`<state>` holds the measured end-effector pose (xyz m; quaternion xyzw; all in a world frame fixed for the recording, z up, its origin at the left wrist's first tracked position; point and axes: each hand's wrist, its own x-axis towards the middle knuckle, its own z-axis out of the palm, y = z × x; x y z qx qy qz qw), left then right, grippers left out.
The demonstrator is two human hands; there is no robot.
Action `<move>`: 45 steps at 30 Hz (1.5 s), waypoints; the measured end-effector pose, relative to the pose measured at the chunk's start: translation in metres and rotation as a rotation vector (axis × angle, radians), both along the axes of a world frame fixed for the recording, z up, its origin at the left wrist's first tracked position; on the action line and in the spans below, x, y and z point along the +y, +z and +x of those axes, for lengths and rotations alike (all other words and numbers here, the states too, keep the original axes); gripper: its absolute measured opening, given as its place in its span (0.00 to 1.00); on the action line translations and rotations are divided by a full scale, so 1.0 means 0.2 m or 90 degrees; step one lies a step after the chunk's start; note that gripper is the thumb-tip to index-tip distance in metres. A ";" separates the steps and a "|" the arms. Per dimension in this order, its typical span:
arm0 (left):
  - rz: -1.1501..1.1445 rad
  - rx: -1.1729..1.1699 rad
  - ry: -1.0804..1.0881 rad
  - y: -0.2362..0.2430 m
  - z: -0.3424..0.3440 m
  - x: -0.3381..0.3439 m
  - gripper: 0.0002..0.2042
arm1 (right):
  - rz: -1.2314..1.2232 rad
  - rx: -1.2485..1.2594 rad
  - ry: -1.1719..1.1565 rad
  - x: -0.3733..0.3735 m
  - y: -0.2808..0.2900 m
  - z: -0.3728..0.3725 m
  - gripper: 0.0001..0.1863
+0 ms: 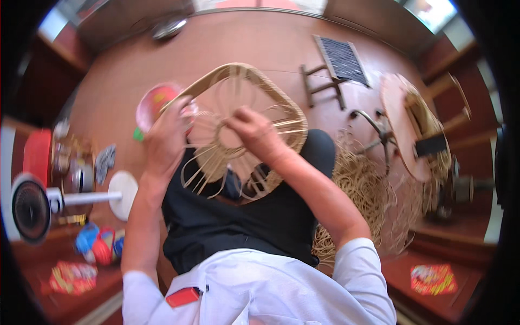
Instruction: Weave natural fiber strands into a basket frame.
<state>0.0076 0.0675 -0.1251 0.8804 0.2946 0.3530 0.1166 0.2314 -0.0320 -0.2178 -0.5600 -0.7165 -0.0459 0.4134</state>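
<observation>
A rounded-square frame of pale rattan [293,110] rests over my lap, with thin cane strands fanning and looping out from a small ring [218,142] in its middle. My left hand [169,130], blurred by motion, is closed at the frame's left rim. Over the centre, my right hand [252,130] has its fingers pinched together beside the ring, apparently on a cane strand; the fingertips are partly blurred. Past the left rim, a pink basin [149,112] stands on the floor, partly hidden by the frame and my left hand.
Loose cane [360,187] lies heaped on the floor by my right leg. Farther right are a wheeled base [383,135] and a pink rounded board [394,103] with more cane. Ahead stands a stool [342,60] with a dark woven top. A fan [31,210] is at left.
</observation>
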 end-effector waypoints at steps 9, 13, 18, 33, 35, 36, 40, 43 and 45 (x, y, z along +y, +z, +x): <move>-0.027 0.100 -0.073 -0.02 0.27 0.21 0.21 | -0.081 -0.013 0.000 -0.02 0.08 -0.06 0.16; 0.232 -0.007 -0.066 -0.03 0.19 0.07 0.23 | -0.078 -0.026 -0.013 0.00 0.06 -0.08 0.17; -0.405 -0.222 -0.008 -0.24 0.10 -0.34 0.28 | -0.077 -0.058 -0.068 0.01 0.02 -0.07 0.15; -0.838 -0.612 -0.147 -0.38 0.29 -0.55 0.46 | -0.145 0.023 -0.052 -0.01 0.08 -0.04 0.17; -0.865 -0.615 -0.146 -0.36 0.32 -0.54 0.45 | -0.169 0.011 -0.056 -0.02 0.09 -0.02 0.17; -0.873 -0.604 -0.138 -0.35 0.33 -0.53 0.45 | -0.172 0.013 -0.054 -0.02 0.09 -0.02 0.17; -0.887 -0.635 -0.136 -0.37 0.38 -0.47 0.42 | -0.143 0.034 -0.021 0.00 0.08 -0.04 0.16; -0.716 -0.562 -0.139 -0.59 0.50 -0.38 0.39 | -0.129 0.004 -0.047 0.00 0.06 -0.02 0.16; -0.517 -0.400 -0.064 -0.54 0.50 -0.40 0.37 | -0.139 0.003 -0.048 -0.02 0.10 0.00 0.17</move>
